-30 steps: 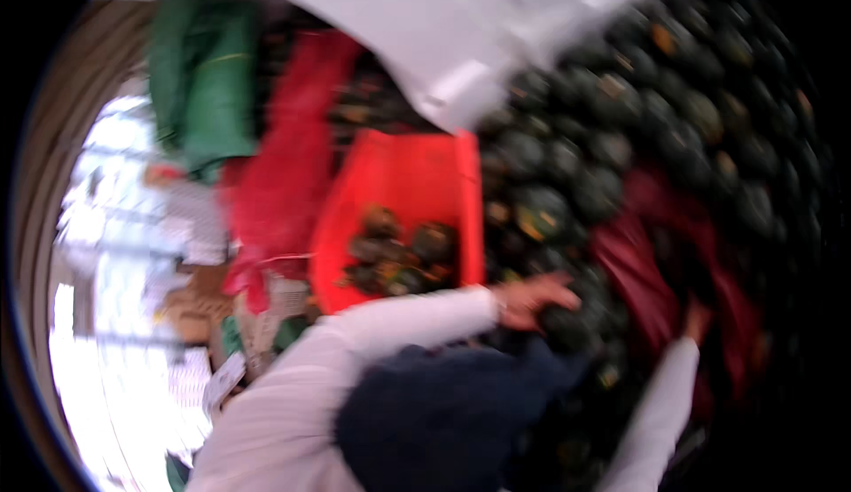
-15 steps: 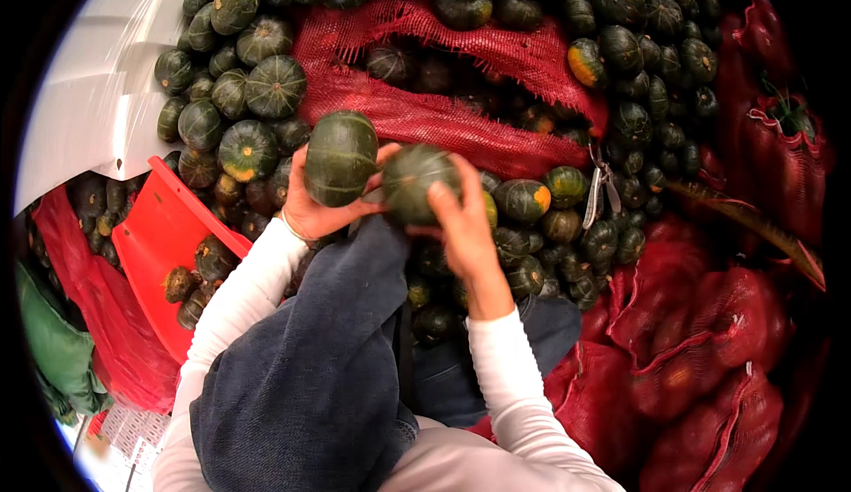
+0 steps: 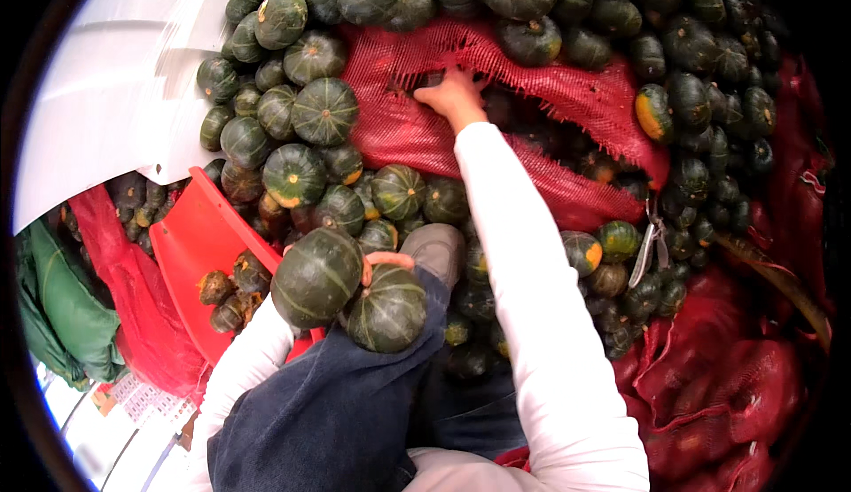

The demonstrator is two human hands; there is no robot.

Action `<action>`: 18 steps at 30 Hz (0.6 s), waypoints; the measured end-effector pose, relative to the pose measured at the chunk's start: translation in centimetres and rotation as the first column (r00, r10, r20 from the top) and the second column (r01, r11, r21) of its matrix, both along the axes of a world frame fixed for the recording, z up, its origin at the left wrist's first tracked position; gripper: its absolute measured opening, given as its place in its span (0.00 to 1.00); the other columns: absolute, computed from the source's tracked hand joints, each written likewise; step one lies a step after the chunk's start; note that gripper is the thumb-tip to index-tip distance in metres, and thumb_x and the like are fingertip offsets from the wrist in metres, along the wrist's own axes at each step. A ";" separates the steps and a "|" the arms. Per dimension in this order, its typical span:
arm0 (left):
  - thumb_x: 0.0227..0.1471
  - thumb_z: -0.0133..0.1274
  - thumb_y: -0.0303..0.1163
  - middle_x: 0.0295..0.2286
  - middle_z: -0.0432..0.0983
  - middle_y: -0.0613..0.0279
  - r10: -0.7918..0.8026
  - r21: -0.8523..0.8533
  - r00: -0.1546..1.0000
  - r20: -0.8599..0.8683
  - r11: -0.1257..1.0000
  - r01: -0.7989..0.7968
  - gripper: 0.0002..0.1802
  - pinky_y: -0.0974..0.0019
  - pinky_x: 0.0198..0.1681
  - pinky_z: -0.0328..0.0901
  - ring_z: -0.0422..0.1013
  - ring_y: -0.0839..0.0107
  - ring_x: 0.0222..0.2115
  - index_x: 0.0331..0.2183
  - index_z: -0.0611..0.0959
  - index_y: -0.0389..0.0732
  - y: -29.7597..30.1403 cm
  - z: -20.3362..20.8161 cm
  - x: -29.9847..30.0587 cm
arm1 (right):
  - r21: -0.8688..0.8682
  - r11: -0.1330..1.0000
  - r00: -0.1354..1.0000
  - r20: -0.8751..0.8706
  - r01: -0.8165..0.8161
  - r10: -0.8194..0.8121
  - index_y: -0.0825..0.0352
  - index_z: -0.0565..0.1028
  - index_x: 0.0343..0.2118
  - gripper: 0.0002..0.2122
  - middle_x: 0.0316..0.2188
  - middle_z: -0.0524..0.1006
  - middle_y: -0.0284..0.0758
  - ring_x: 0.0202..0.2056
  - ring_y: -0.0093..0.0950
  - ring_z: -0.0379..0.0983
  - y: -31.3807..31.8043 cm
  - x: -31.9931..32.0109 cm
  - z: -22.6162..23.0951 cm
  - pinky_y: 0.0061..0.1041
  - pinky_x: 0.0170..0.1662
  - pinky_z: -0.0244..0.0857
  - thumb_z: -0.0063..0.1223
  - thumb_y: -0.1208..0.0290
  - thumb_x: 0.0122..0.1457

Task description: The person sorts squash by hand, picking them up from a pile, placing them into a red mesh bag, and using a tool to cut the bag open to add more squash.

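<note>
Two dark green kabocha squashes are in my left hand (image 3: 387, 261): a larger striped squash (image 3: 316, 277) and a smaller squash (image 3: 388, 308) pressed against it. My fingers show between them; the rest of that hand is hidden. Both squashes are over my lap, by my trousers' knee. My right hand (image 3: 454, 99) reaches forward to the torn opening of a red mesh sack (image 3: 399, 137). Its thumb and fingers are spread, with the fingertips partly hidden at the sack's frayed edge. More squashes show dimly inside that sack.
A heap of green squashes (image 3: 325, 111) surrounds the sack. On the left, a red plastic scoop-like container (image 3: 197, 226) holds a few damaged squashes. Scissors (image 3: 651, 248) hang at the sack's right end. Full red mesh sacks (image 3: 709, 386) lie at the right. A white wall (image 3: 133, 75) stands far left.
My right hand has let go of the smaller squash and moved forward to the torn sack. My left hand came lower and toward me, now holding both squashes. The view has shifted.
</note>
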State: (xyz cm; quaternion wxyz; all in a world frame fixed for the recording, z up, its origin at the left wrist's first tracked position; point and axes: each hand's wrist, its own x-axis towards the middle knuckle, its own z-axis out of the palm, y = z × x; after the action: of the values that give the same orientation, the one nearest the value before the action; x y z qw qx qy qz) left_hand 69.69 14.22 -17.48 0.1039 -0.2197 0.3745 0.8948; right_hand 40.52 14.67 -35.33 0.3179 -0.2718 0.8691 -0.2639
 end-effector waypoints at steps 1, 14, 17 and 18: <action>0.48 0.37 0.64 0.38 0.70 0.39 0.004 0.052 1.000 -0.011 0.999 -0.003 0.39 0.69 0.37 0.62 0.66 0.68 0.29 0.29 0.77 0.32 0.5 -0.7 -0.7 | -0.131 0.991 0.996 0.078 -0.027 0.038 0.55 0.56 0.59 0.43 0.52 0.64 0.51 0.52 0.50 0.63 1.9 -2.2 -2.3 0.44 0.55 0.56 0.64 0.57 0.35; 0.55 0.44 0.31 0.29 0.71 0.57 0.172 0.088 0.974 0.149 0.979 -0.186 0.08 0.66 0.41 0.61 0.67 0.67 0.35 0.31 0.75 0.37 2.5 -4.6 -1.0 | -0.027 0.487 -0.049 0.989 0.873 0.143 0.71 0.65 0.50 0.22 0.48 0.70 0.41 0.49 0.39 0.68 17.7 4.0 6.5 0.43 0.54 0.62 0.46 0.64 0.55; 0.54 0.46 0.29 0.32 0.71 0.57 0.201 0.074 0.966 0.162 0.974 -0.215 0.06 0.67 0.42 0.61 0.66 0.67 0.37 0.32 0.74 0.37 2.1 -4.5 0.7 | -0.101 0.252 0.067 0.988 0.962 0.138 0.71 0.71 0.41 0.15 0.40 0.75 0.41 0.44 0.34 0.72 17.7 -2.6 13.7 0.39 0.51 0.65 0.47 0.64 0.56; 0.54 0.47 0.28 0.33 0.71 0.56 0.120 -0.194 0.991 0.065 0.975 -0.105 0.05 0.67 0.42 0.61 0.66 0.67 0.38 0.33 0.74 0.38 2.3 -4.7 1.1 | -0.209 0.300 0.160 0.971 0.931 0.180 0.70 0.72 0.40 0.14 0.40 0.76 0.41 0.43 0.34 0.72 17.5 -4.2 14.3 0.39 0.50 0.65 0.46 0.64 0.57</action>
State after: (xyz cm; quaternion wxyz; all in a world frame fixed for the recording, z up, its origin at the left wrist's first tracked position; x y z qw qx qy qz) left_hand 70.80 16.51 -22.17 0.0457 -0.2833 0.4411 0.8504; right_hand 36.30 32.21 -21.08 0.4519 0.1153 0.2823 -0.8384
